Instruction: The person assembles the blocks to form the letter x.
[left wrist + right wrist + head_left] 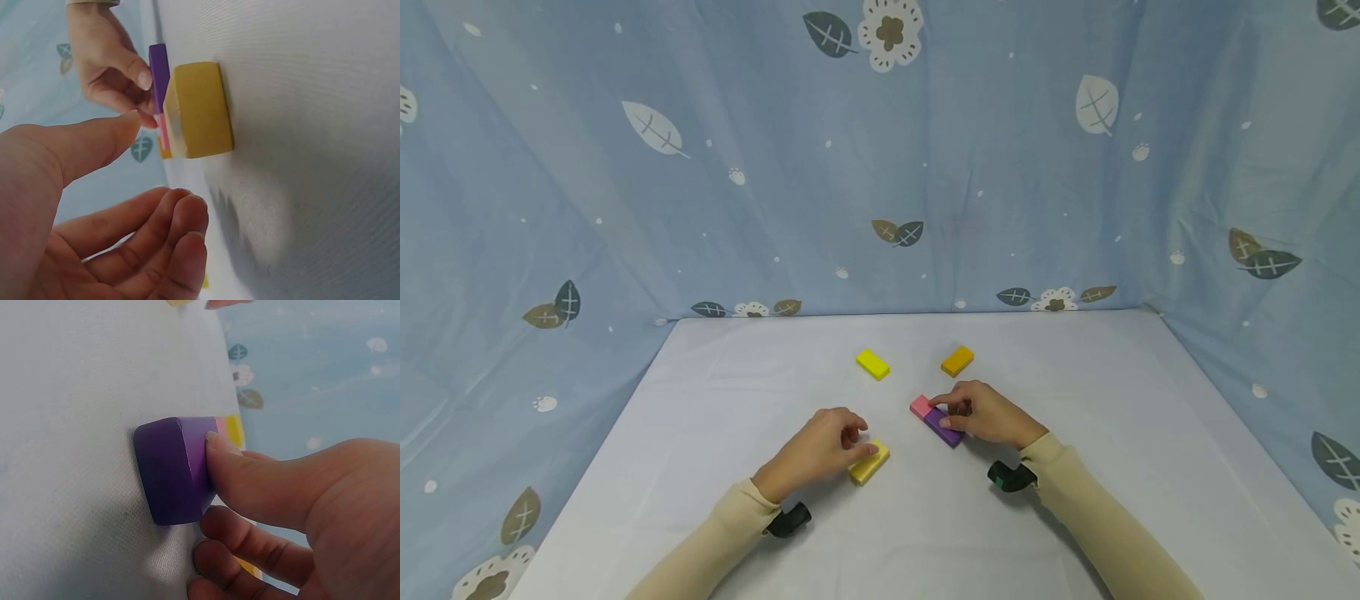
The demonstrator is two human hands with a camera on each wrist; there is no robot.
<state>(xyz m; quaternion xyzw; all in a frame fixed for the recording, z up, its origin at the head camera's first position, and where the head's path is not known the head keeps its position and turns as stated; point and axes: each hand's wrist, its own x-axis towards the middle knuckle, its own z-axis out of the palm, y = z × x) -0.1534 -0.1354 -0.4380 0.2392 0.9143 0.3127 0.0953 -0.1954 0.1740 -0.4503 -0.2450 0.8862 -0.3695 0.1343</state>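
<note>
On the white table a purple block (pixel 942 427) lies end to end with a pink block (pixel 921 406). My right hand (pixel 991 413) holds the purple block, its thumb on the upper face (pixel 199 456) and the index fingertip by the seam with the pink one. Beside my left hand (pixel 820 443) rests a gold-yellow block (pixel 870 465). The left thumb (pixel 103 140) reaches over the near side of that block, while the other fingers bend loosely, apart from it. Nothing sits in the left hand's grasp.
Farther back lie a bright yellow block (pixel 872 364) and, to its right, an orange block (pixel 957 361). A blue curtain (pixel 820 183) with leaf and flower prints hangs behind the table (pixel 730 367) and along both sides. Each wrist carries a dark camera (pixel 788 520).
</note>
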